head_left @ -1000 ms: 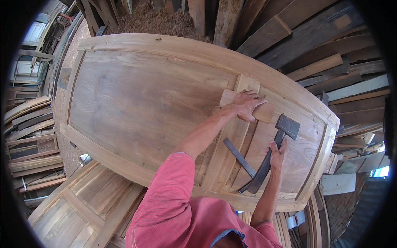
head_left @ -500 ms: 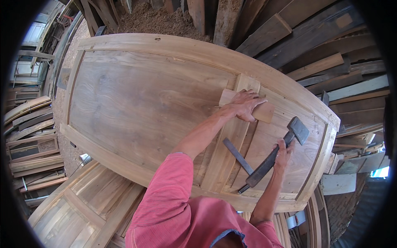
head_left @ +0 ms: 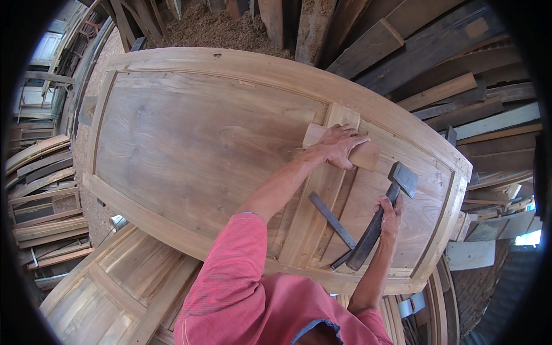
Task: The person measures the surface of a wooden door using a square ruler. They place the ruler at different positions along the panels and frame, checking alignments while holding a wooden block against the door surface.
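My left hand (head_left: 341,146) is closed over a small flat wooden block (head_left: 366,155), pressing it onto the cross rail of a large panelled wooden door (head_left: 207,132). Both ends of the block stick out past my fingers. In my right hand (head_left: 391,215) is a hatchet (head_left: 405,179), gripped on its dark handle just below the metal head. Its head hangs over the smaller right panel, near the block but apart from it. A dark metal try square (head_left: 332,221) lies on the door beside the handle, its near end partly covered.
Another panelled door (head_left: 118,287) lies lower left, below the first. Stacked boards (head_left: 49,224) line the left side, and dark planks (head_left: 437,46) fill the far right. Sawdust (head_left: 224,31) is heaped beyond the door's far edge.
The hatchet has turned a little in my right hand; its head shifted slightly left and its handle end moved right and nearer, uncovering more of the try square. My left hand stays on the block.
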Demonstrator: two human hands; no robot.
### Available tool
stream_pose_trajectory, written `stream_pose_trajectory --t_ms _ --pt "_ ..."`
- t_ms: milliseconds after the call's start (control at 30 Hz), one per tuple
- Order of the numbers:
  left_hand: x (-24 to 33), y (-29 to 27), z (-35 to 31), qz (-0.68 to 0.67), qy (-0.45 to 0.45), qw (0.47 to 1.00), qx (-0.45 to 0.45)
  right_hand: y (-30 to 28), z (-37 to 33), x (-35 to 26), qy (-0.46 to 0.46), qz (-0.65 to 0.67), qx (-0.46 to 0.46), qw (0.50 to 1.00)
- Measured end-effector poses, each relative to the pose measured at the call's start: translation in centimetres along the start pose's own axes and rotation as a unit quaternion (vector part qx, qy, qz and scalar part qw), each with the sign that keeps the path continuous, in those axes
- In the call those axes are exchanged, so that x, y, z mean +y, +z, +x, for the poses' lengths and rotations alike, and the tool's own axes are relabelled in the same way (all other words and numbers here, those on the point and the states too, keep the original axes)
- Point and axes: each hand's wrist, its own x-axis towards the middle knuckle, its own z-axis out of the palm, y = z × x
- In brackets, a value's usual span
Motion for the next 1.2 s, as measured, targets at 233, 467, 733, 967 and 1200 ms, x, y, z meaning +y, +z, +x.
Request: stream_pose_trajectory --t_ms 233,467,733,967,1200 --pt "1.3 0.9 -2.0 0.044 0.009 0.999 -0.002 -1.8 1.8 2.9 0.054 0.030 0.026 0.998" --pt "1.7 0.3 -19.3 0.031 -0.134 0.990 0.001 -3.4 0.8 6.9 0.061 -0.138 0.043 0.988" --pt "-3.5 0.9 -33.3 0.105 -0.279 0.954 0.018 -2.5 0.8 7.8 0.059 -0.538 0.061 0.838" --pt "-4.2 1.4 -33.7 0.129 -0.275 0.952 0.037 1.0 -0.5 7.2 0.081 -0.572 0.091 0.811" --pt "-4.6 0.5 -35.1 0.090 -0.233 0.968 0.000 7.3 -7.2 10.7 -0.203 -0.656 0.117 0.718"
